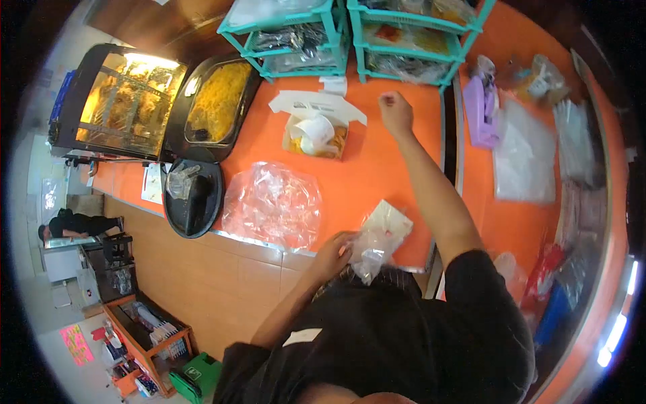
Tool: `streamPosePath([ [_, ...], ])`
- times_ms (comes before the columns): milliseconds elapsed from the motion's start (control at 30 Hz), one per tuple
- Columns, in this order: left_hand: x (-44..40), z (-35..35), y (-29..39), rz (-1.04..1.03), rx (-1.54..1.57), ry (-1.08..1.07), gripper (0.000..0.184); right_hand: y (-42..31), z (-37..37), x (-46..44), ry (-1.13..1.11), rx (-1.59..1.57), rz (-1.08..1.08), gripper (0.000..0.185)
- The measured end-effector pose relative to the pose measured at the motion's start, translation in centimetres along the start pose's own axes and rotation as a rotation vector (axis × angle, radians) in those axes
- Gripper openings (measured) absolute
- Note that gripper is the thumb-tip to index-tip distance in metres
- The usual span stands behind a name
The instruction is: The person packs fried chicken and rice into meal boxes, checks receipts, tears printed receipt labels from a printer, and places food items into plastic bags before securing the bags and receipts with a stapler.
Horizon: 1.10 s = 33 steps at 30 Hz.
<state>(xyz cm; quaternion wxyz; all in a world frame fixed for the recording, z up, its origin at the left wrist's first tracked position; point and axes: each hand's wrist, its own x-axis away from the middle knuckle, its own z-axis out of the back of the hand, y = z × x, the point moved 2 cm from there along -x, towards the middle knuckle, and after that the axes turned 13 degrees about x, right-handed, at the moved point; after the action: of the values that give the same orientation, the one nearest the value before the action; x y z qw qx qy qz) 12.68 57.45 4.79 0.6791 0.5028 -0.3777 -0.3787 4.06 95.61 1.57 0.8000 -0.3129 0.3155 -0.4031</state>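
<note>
At the table's near edge, my left hand (334, 254) is closed on a clear plastic bag (369, 256), which lies against a white paper packet (387, 225). My right hand (396, 111) is stretched forward over the orange table, its fingers curled together beside the open food box; whether something small is between them I cannot make out. The white box (316, 102) stands with its lid flaps spread and holds a white cup (313, 132) lying tilted on yellowish food. A crinkled clear plastic sheet (272, 205) lies flat left of my left hand.
Teal rack shelves (404, 37) stand at the back. A tray of yellow food (219, 101) and a lit glass food warmer (128, 101) are at the left, near a black lid (195, 202). A purple holder (481, 111) and plastic bags (525, 155) are at the right. A person (77, 225) is far left.
</note>
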Motion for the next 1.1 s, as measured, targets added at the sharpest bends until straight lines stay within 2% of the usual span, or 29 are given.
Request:
streamPosePath([
  [100, 1.9, 1.5, 1.3, 0.114, 0.101, 0.203, 0.026, -1.7, -5.9, -6.4, -0.443, 0.239, 0.152, 0.017],
  [167, 3.1, 2.2, 2.4, 0.128, 0.066, 0.349, 0.022, -0.8, -9.8, -8.3, -0.395, 0.376, 0.472, 0.024],
  [233, 4.7, 2.8, 2.5, 0.152, 0.056, 0.486, 0.02, -4.8, -9.5, -8.3, -0.575, 0.409, 0.306, 0.039],
  [333, 6.4, 3.4, 2.5, 0.166, 0.086, 0.649, 0.019, -1.3, -14.7, -9.3, -0.281, 0.829, 0.894, 0.044],
  [367, 6.8, 3.7, 2.9, 0.156, 0.092, 0.678, 0.019, -1.2, -15.1, -9.6, -0.293, 0.733, 0.748, 0.036],
  [433, 7.8, 3.5, 2.8, 0.16, 0.202, 0.778, 0.018, -4.0, -10.3, -9.2, -0.161, 0.52, 0.712, 0.032],
  [533, 6.3, 5.2, 5.0, -0.025, 0.066, 0.792, 0.016, -7.6, -2.1, -8.1, 0.159, 0.112, 0.564, 0.019],
  [567, 5.2, 5.6, 5.7, -0.048, 0.212, 0.799, 0.015, -9.3, 1.5, -6.3, 0.218, -0.04, 0.494, 0.017],
  [633, 2.4, 6.3, 8.7, -0.038, 0.575, 0.609, 0.024, -13.6, 8.1, -0.4, 0.28, -0.043, 0.581, 0.017],
  [700, -0.5, 6.3, 12.5, -0.203, 0.628, 0.51, 0.046, -16.9, 11.8, 7.6, 0.161, -0.155, 0.74, 0.02],
  [767, -2.5, 7.3, 16.2, -0.537, 0.152, 0.591, 0.061, -20.3, 14.3, 15.2, -0.016, -0.179, 0.855, 0.017],
  [833, -3.1, 8.6, 16.8, -0.804, -0.205, 0.739, 0.066, -21.3, 16.3, 19.7, -0.094, -0.204, 0.827, 0.016],
  [900, -1.8, 9.7, 16.8, -0.9, -0.386, 0.689, 0.058, -21.2, 17.2, 20.9, -0.166, -0.304, 0.752, 0.015],
  [967, 0.1, 10.8, 16.7, -0.814, -0.435, 0.423, 0.044, -19.2, 18.5, 21.3, -0.262, -0.478, 0.599, 0.014],
  [1000, 0.9, 10.8, 16.0, -0.857, -0.428, 0.385, 0.036, -19.2, 19.1, 22.2, -0.347, -0.693, 0.349, 0.015],
  [1067, 1.8, 10.6, 14.7, -0.936, -0.419, 0.328, 0.023, -19.3, 19.1, 22.4, -0.442, -0.868, 0.555, 0.005],
  [1100, 2.4, 10.5, 15.1, -1.041, -0.465, 0.44, 0.019, -19.4, 19.1, 23.5, -0.422, -0.981, 0.323, 0.002],
])
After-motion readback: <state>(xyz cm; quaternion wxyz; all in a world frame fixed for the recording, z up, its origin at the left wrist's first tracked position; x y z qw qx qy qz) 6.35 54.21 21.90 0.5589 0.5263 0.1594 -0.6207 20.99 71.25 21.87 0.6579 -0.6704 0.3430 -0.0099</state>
